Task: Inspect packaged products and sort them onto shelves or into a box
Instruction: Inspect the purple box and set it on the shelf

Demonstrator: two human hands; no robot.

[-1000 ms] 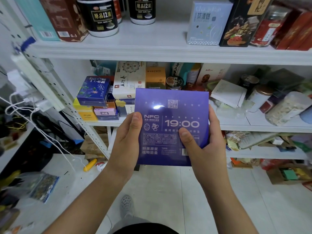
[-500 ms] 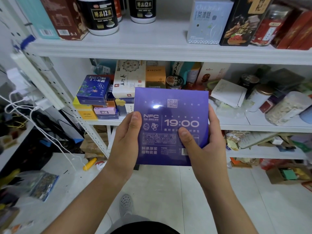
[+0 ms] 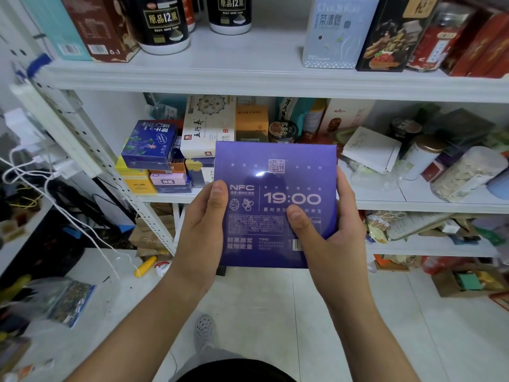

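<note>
Box (image 3: pixel 275 172) near-square, face-on, print upright

Fingers of the left hand (image 3: pixel 203 235) and right hand (image 3: pixel 338 244) are mostly tucked behind the box (image 3: pixel 275 166), so no view of them. Right thumb (image 3: pixel 300 224) sits over part of the text and the barcode (image 3: pixel 297 244), and the fine print (image 3: pixel 256 224) is too tiny to read anyway. Top-shelf tubs (image 3: pixel 162 26) and cartons (image 3: pixel 336 31) get chopped by the top edge. Bags (image 3: pixel 63 299) at near left are pretty blurry.
</note>
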